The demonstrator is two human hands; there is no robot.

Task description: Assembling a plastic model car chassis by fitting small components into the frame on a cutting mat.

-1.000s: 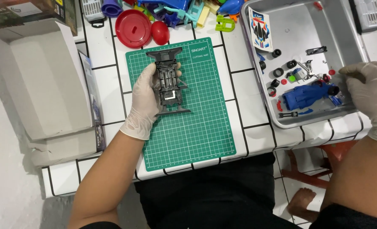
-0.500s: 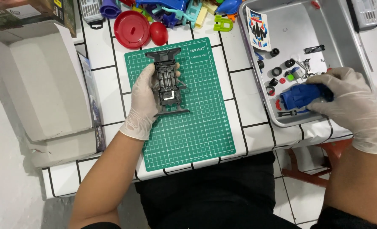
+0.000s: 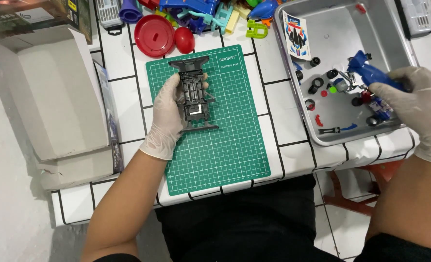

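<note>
My left hand, in a white glove, grips a black toy car chassis and holds it flat on the green cutting mat. My right hand, gloved too, holds a blue plastic car body lifted above the metal tray at the right. In the tray lie small black wheels, a sticker sheet, red and green bits and a small motor part.
A grey cardboard box stands at the left on the white tiled table. A red round lid, a red ball-like piece and a pile of coloured plastic toys lie along the far edge. A red stool stands below right.
My right hand has taken the blue car body out of the tray's near corner and raised it up and to the right. My left hand and the chassis stay put.
</note>
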